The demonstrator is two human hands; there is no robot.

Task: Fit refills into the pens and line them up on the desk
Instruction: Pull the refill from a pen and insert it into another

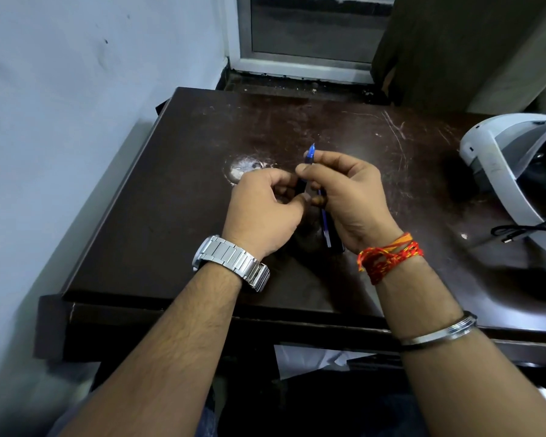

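Near the middle of the desk (177,190), both hands work close together above the surface. Right hand (350,197) is closed around a blue pen (311,152), tip pointing toward the far edge. Left hand (262,206) is curled, fingertips pinched at the pen's barrel; what it holds is hidden. A second pen (327,230) appears to lie under the right palm. Judgement: steady the barrel with the right hand, feed the refill straight along its axis, avoid forcing or bending.

Scratched glossy dark wood desk (202,247); translucent blue plastic pen (311,152); brushed-metal watch (230,260).
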